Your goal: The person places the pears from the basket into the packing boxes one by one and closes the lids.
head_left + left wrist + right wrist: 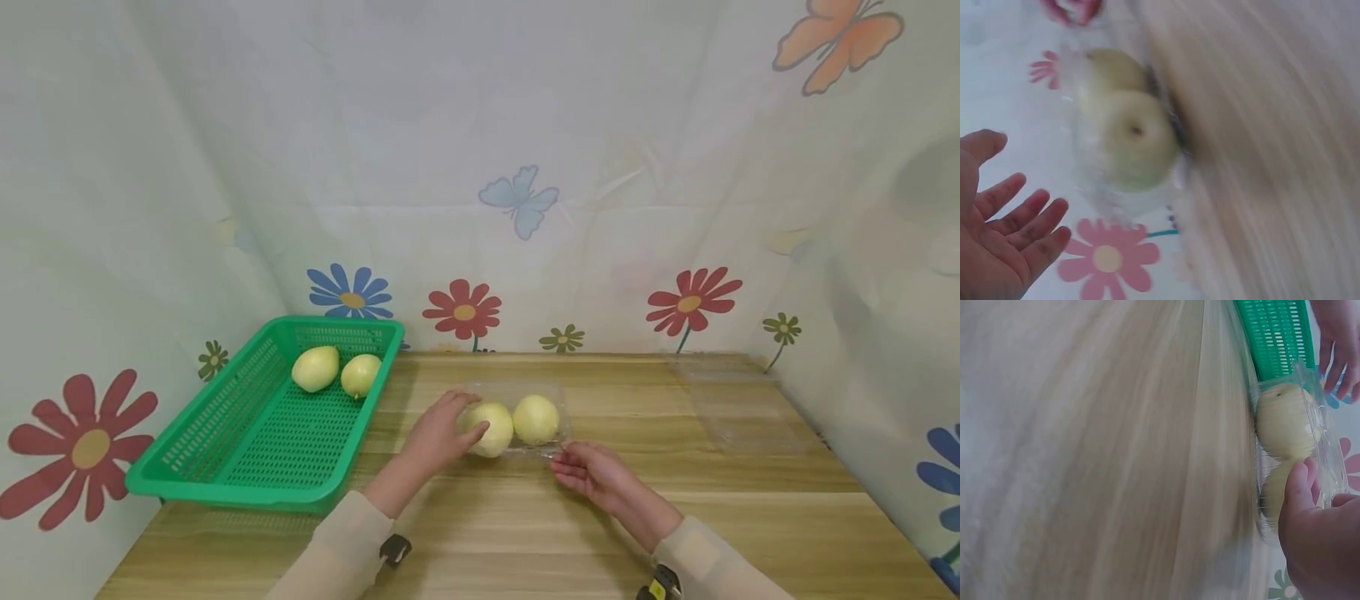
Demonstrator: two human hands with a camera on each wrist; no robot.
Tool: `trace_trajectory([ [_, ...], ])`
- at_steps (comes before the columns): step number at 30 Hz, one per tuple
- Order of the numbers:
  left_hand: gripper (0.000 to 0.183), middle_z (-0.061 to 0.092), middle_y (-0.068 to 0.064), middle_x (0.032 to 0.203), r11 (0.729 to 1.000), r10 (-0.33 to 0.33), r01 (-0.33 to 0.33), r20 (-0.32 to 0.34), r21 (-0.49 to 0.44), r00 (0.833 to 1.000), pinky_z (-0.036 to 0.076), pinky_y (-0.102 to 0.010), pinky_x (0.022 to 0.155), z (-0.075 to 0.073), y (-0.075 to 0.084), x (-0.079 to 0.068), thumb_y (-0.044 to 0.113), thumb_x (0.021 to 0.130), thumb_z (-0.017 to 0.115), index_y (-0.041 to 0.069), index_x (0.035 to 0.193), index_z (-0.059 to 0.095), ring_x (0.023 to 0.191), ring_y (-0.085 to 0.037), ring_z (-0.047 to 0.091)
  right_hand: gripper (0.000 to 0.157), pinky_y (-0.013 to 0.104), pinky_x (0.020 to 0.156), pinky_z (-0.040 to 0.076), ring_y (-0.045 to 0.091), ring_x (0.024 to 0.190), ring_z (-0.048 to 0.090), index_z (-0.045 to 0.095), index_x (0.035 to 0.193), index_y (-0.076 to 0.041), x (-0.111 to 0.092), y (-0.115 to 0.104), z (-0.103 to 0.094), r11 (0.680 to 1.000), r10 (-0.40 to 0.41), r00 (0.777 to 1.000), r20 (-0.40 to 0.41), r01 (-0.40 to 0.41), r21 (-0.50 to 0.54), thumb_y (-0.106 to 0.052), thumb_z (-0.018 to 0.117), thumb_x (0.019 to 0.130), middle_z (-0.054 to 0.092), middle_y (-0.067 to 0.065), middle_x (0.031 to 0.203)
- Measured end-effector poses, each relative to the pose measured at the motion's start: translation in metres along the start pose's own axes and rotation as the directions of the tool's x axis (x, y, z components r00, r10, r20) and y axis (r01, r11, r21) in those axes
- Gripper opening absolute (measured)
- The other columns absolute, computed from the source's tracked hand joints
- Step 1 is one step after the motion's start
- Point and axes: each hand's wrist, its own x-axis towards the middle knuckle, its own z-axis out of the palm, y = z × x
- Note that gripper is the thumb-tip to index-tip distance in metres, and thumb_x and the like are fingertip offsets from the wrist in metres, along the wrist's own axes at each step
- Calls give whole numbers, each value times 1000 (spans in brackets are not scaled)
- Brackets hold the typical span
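Two pale yellow pears sit side by side in a clear plastic container (517, 389) at the middle of the table. My left hand (446, 433) is beside the left pear (491, 431), overlapping its edge in the head view. The left wrist view shows that hand (1013, 231) with its fingers loosely spread, apart from the pears and holding nothing. At the container's near right corner, my right hand (596, 479) pinches the clear rim, close to the right pear (536, 419). In the right wrist view, the thumb of this hand (1322, 531) overlaps a pear.
On the left stands a green plastic basket (262, 496) with two more pears (315, 368) near its far end. Other clear plastic containers (750, 408) lie at the table's right back. A flowered cloth (600, 275) hangs behind the wooden table (517, 542).
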Motion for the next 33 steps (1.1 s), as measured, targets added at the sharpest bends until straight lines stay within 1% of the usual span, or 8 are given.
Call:
trace_trajectory([
  [3, 33, 71, -16, 122, 998, 14, -16, -23, -54, 1000, 57, -50, 98, -10, 10, -12, 19, 95, 73, 2, 123, 68, 110, -32, 68, 17, 21, 84, 61, 6, 84, 72, 59, 104, -5, 1, -1, -1, 1000, 1, 1000, 22, -1, 5, -8, 43, 107, 70, -4, 86],
  [8, 24, 75, -11, 113, 998, 17, -16, 15, -66, 1000, 59, -45, 91, -20, 18, -37, 18, 96, 71, 4, 116, 72, 102, -26, 69, 16, 21, 84, 61, 6, 85, 71, 58, 105, -5, 2, -2, -3, 1000, 10, 999, 44, -10, 4, -8, 42, 107, 70, -4, 87],
  [14, 20, 77, -9, 107, 995, 96, -95, 39, -33, 995, 59, -35, 82, -28, 13, -61, 16, 95, 71, 6, 112, 74, 96, -25, 71, 15, 21, 84, 61, 6, 85, 71, 57, 105, -5, 4, -2, -4, 1000, 22, 998, 56, -22, -3, -9, 43, 107, 70, -4, 87],
  [19, 20, 76, -10, 104, 984, 177, -177, 33, 5, 984, 60, -35, 82, -34, 7, -74, 16, 95, 72, 5, 111, 73, 93, -24, 71, 14, 21, 84, 61, 6, 85, 71, 57, 106, -4, 6, -3, -2, 1000, 23, 998, 54, -22, -4, -9, 44, 107, 70, -3, 87],
  [20, 20, 76, -11, 104, 983, 183, -183, 37, 6, 983, 60, -36, 82, -35, 6, -76, 15, 95, 72, 4, 111, 73, 92, -25, 71, 14, 21, 84, 61, 6, 85, 71, 57, 106, -4, 7, -3, -1, 1000, 22, 999, 50, -22, -6, -9, 44, 107, 69, -3, 87],
  [23, 22, 76, -10, 104, 986, 168, -168, 59, 7, 984, 60, -36, 81, -37, 3, -81, 16, 95, 72, 4, 114, 73, 93, -25, 70, 14, 22, 85, 61, 7, 86, 70, 56, 108, -1, 10, -3, 2, 1000, 22, 999, 40, -21, -14, -10, 44, 107, 68, -3, 87],
  [28, 25, 75, -10, 109, 995, 103, -104, 105, 10, 989, 60, -39, 83, -38, 2, -85, 20, 97, 70, 7, 118, 72, 97, -26, 70, 19, 24, 87, 61, 9, 86, 70, 54, 115, 4, 19, -1, 8, 1000, 25, 1000, 7, -25, -14, -10, 45, 107, 68, -1, 88],
  [33, 24, 75, -10, 110, 995, 94, -97, 98, 22, 991, 60, -39, 84, -39, 2, -86, 19, 97, 70, 8, 117, 72, 98, -25, 70, 22, 26, 89, 61, 10, 86, 69, 53, 118, 8, 28, -1, 17, 1000, 24, 1000, -18, -24, -8, -9, 45, 106, 67, 0, 89],
])
